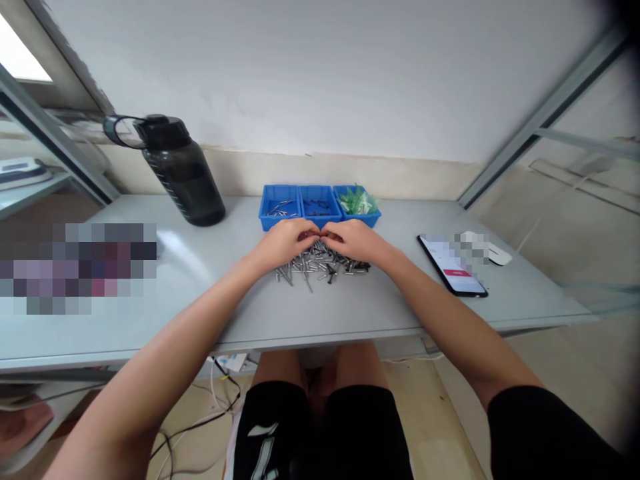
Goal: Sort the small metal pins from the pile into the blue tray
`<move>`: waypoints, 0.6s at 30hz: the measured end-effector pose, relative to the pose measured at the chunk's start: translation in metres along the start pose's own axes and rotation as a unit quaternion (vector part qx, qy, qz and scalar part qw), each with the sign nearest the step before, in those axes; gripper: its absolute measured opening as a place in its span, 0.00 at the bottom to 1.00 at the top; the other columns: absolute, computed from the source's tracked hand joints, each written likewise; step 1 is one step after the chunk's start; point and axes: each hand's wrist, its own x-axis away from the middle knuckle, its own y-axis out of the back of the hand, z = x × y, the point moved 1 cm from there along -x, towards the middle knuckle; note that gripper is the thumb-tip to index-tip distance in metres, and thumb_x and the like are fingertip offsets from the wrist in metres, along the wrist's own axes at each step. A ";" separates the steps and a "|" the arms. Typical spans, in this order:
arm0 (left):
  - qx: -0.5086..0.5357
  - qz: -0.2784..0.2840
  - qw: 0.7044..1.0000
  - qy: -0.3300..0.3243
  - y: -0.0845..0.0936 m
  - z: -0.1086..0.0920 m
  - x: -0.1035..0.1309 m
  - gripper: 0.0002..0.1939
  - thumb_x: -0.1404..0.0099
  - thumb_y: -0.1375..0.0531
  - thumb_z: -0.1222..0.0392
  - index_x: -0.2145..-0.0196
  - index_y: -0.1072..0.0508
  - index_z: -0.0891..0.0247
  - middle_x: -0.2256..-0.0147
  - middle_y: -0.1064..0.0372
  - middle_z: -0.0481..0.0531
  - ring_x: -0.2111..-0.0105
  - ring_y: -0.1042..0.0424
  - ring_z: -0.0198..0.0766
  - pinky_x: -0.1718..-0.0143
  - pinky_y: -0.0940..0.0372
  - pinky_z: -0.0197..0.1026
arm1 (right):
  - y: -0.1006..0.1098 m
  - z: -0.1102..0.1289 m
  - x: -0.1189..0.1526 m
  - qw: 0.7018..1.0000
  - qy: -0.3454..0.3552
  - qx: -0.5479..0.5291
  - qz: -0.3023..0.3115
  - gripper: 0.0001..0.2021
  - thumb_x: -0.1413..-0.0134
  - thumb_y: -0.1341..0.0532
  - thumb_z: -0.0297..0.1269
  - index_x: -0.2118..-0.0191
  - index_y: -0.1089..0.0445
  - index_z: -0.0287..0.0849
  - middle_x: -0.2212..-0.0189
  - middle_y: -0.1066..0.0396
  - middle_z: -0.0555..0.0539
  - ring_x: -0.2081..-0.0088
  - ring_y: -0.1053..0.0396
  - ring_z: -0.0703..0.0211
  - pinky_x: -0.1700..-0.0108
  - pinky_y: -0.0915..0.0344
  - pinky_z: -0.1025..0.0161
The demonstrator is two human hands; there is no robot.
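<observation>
A loose pile of silver and dark screws (pixel 315 262) lies on the grey desk (pixel 320 313). Over its far side, my left hand (pixel 286 240) and my right hand (pixel 359 240) meet at the fingertips. The fingers of both are curled and pinched together; whatever they hold is too small to make out. Just behind them stand three joined blue bins. Silver screws lie in the left bin (pixel 267 223), dark screws in the middle bin (pixel 327 218), and green and whitish plastic pieces (pixel 357 200) fill the right one.
A dark water bottle (pixel 187 177) with a loop lid stands at the back left. On the right lie a phone (pixel 453 267) and a white mouse (pixel 497 255). A blurred-out item (pixel 80 267) sits at the left. Cables (pixel 220 400) hang below the desk, and a wall (pixel 310 87) rises behind it.
</observation>
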 end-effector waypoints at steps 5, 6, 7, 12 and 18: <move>0.014 0.000 1.000 0.012 0.002 -0.005 0.001 0.08 0.35 0.43 0.62 0.62 0.24 0.62 0.65 0.24 0.49 0.65 0.27 0.38 0.64 0.37 0.39 | 0.000 0.002 0.000 1.000 0.002 -0.007 0.005 0.09 0.38 0.46 0.38 0.64 0.30 0.42 0.71 0.26 0.50 0.70 0.31 0.62 0.68 0.48 0.66; 0.018 -0.004 1.000 0.022 0.002 -0.006 0.001 0.08 0.36 0.44 0.62 0.62 0.25 0.62 0.65 0.24 0.49 0.65 0.27 0.38 0.64 0.37 0.39 | 0.000 0.002 0.000 1.000 -0.001 -0.009 0.003 0.09 0.38 0.45 0.38 0.63 0.29 0.42 0.71 0.26 0.50 0.70 0.31 0.62 0.68 0.48 0.66; 0.022 -0.010 0.999 0.033 0.003 -0.006 0.001 0.07 0.36 0.44 0.62 0.63 0.26 0.62 0.66 0.25 0.49 0.66 0.27 0.37 0.65 0.37 0.39 | 0.000 0.002 0.000 1.000 -0.004 -0.010 -0.001 0.09 0.38 0.45 0.38 0.63 0.29 0.42 0.71 0.26 0.50 0.70 0.31 0.62 0.68 0.48 0.66; 0.035 -0.015 0.998 0.048 0.003 -0.007 0.002 0.03 0.42 0.42 0.64 0.68 0.31 0.62 0.72 0.28 0.46 0.71 0.29 0.35 0.68 0.39 0.37 | 0.002 0.002 0.001 0.999 0.003 -0.002 -0.052 0.10 0.37 0.46 0.38 0.60 0.28 0.42 0.71 0.26 0.50 0.70 0.32 0.62 0.66 0.46 0.65; -0.006 -0.002 0.999 0.039 0.004 -0.006 0.002 0.04 0.40 0.45 0.64 0.66 0.31 0.62 0.73 0.30 0.46 0.74 0.34 0.34 0.71 0.42 0.37 | 0.000 0.003 0.001 0.996 0.023 -0.016 -0.081 0.11 0.37 0.46 0.37 0.56 0.29 0.42 0.70 0.26 0.50 0.69 0.32 0.62 0.65 0.43 0.65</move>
